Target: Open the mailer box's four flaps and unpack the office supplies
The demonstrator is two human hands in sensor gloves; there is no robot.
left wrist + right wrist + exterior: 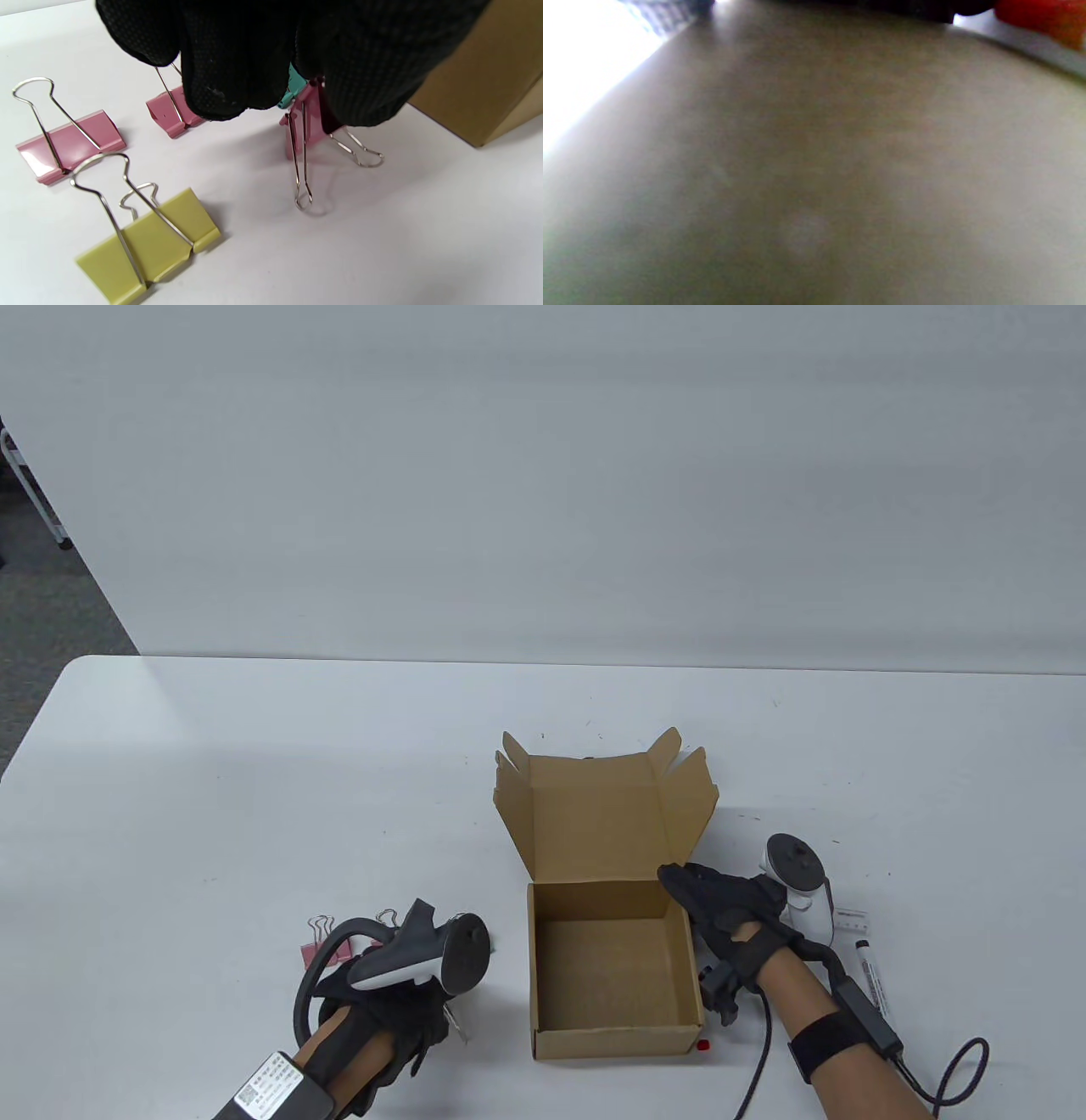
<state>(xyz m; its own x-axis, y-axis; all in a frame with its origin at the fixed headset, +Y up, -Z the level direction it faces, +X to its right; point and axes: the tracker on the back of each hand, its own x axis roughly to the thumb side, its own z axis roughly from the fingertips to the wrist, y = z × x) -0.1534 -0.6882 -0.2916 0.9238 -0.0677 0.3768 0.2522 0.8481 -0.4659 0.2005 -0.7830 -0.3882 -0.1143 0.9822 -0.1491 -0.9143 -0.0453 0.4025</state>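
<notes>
Mailer box point(615, 959), brown cardboard, lid and flaps standing open, interior bare as far as the table view shows; it sits between the two hands on the white table point(254, 780).

Right hand point(721, 908): gloved, laid on the box's right wall at its far corner, fingers pressed together and pointing over the rim toward the inside. Whether the thumb grips the wall's outer face cannot be told. The right wrist view is a blur of tan cardboard with a red patch at its top right corner.

Left hand point(382, 1010): gloved, lowered onto the table just left of the box. In the left wrist view its fingertips point(229, 76) are bunched, pinching a pink binder clip point(307, 120) whose wire handles splay downward to the table; a scrap of teal shows between the fingers (what it belongs to cannot be told).

Loose clips beside those fingertips:
- second pink clip point(174, 112), partly under them
- third pink clip point(70, 146), farther off
- yellow-green clip point(148, 245), nearest the wrist camera

Marker point(872, 976), white-barrelled with black cap, and small clear ruler point(851, 920), both on the table beyond the right wrist, apart from the fingers

Small red item point(702, 1045) at the box's near right corner
</notes>
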